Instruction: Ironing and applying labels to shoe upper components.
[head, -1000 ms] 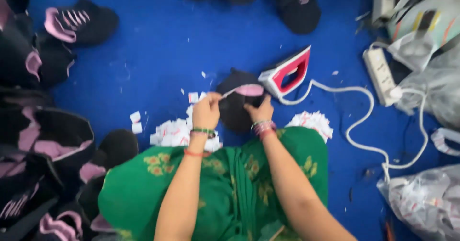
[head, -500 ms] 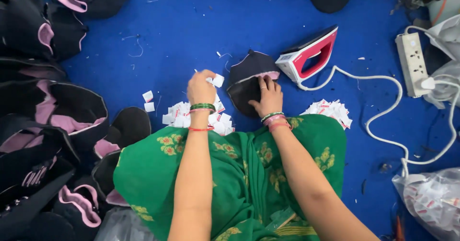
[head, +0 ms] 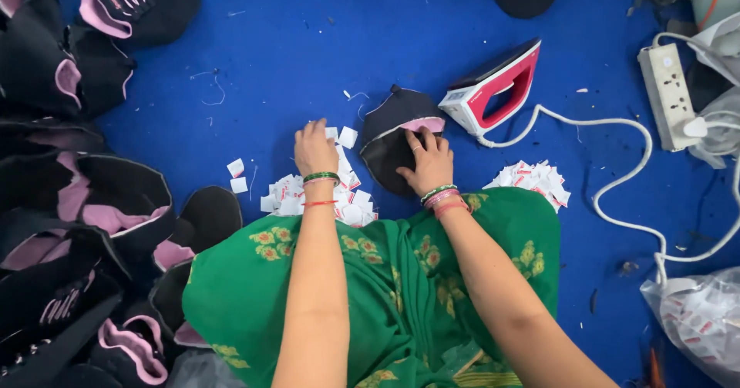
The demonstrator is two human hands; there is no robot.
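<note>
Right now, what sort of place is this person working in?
Probably a small shoe-making workshop on the floor: black and pink shoe uppers piled at one side, a clothes iron on blue matting, and heaps of small white labels by the hands.

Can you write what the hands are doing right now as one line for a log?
left hand: on pile of white labels | right hand: pressing black-and-pink shoe upper | iron: beside it, untouched

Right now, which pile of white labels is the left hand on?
The left hand rests on the label pile beside the black shoe piece; the other pile lies untouched, right.
</note>
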